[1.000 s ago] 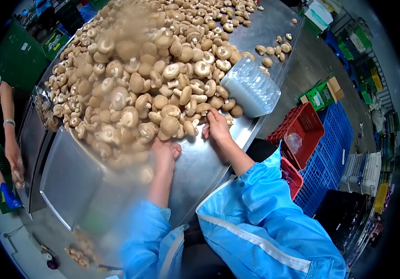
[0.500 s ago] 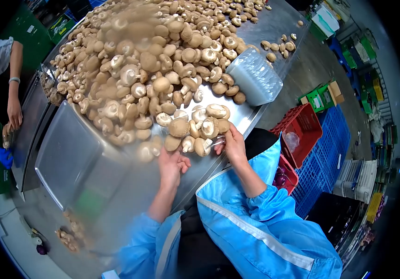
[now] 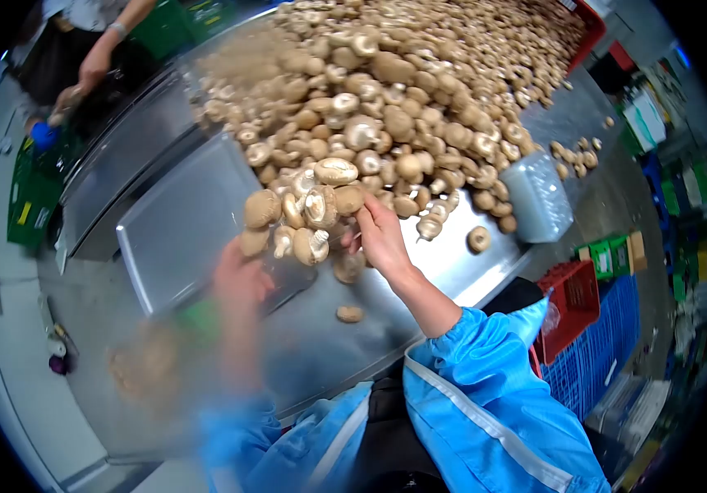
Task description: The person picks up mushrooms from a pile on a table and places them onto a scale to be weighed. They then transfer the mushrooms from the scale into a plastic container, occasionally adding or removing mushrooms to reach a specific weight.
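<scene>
Between my two hands a clear, see-through tray heaped with brown mushrooms is held up above the metal table. My right hand grips its right end, thumb at the rim beside a mushroom cap. At its left end is my left hand, blurred, with its fingers too smeared to read. Behind the tray lies a large pile of loose mushrooms. A single mushroom rests on the metal in front of it.
Stacked clear trays stand right of the pile. At the left is a rectangular metal tray or scale plate. A co-worker's bare arm and blue-gloved hand show at upper left. A red crate and blue pallet are at right.
Both hands have lifted the filled tray and moved it left and up relative to the table. The view has turned, so the pile and stacked trays appear farther right.
</scene>
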Available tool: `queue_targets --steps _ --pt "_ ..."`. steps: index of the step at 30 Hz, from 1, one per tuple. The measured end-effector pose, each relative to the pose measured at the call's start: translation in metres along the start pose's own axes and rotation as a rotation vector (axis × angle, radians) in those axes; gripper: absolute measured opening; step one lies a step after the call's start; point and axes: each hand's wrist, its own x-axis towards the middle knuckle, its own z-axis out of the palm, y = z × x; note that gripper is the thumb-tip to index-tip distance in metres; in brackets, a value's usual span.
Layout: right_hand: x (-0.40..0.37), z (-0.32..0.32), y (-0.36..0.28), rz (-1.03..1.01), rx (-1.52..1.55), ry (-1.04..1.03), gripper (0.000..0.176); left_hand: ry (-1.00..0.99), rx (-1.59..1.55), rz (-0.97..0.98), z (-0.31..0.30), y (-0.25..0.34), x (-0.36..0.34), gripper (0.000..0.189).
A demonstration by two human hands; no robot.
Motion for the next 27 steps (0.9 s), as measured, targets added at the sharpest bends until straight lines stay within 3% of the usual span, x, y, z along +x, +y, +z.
queue_targets --steps 3,8,11,13,18,21,23,27 --pt "0.028 0.044 0.018 -0.476 -0.467 0.057 0.034 0.093 0.061 0.014 -0.052 0.006 0.018 0.045" --pt "0.056 0.102 0.038 -0.525 -0.625 -0.039 0.039 0.196 0.080 0.000 -0.116 0.007 0.044 0.042" --pt "0.056 0.118 0.043 -0.548 -0.802 -0.057 0.041 0.212 0.212 -0.055 -0.145 0.008 0.052 0.048" --pt "0.054 0.120 0.040 -0.519 -0.867 -0.101 0.048 0.231 0.280 -0.012 -0.152 0.007 0.052 0.042" --pt "0.040 0.110 0.030 -0.507 -0.773 -0.155 0.055 0.245 0.539 -0.020 -0.163 0.020 0.040 0.026" --pt "0.022 0.087 0.029 -0.581 -0.723 -0.057 0.048 0.355 0.844 0.129 -0.206 0.004 0.037 0.026" --pt "0.001 0.071 0.032 -0.678 -0.773 -0.083 0.047 0.410 0.763 0.055 -0.201 0.022 0.016 0.028" --pt "-0.060 0.053 0.057 -0.694 -0.861 -0.368 0.050 0.472 0.850 0.128 -0.218 0.010 -0.015 0.026"
